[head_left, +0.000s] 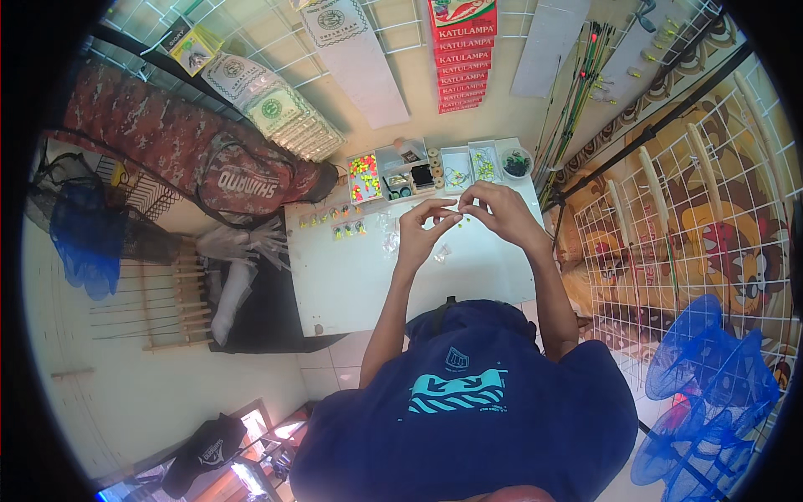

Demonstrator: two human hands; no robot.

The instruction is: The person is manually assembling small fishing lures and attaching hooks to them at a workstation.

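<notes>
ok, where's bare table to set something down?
Front left of the white table is bare, between small packs and the left forearm. Front middle, by the shirt, also looks free. Crowded: trays along the back edge; clear bags by the left hand.

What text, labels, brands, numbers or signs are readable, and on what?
Wording not copied here; print stands on:
Red packets: large white capitals, repeated, legible.
Camo bag: pale capitals, legible.
White packs: round green emblems, small lettering, partly legible.
Cap: pale lettering, blurred.
Shirt: turquoise graphic, fine print too small.
</notes>
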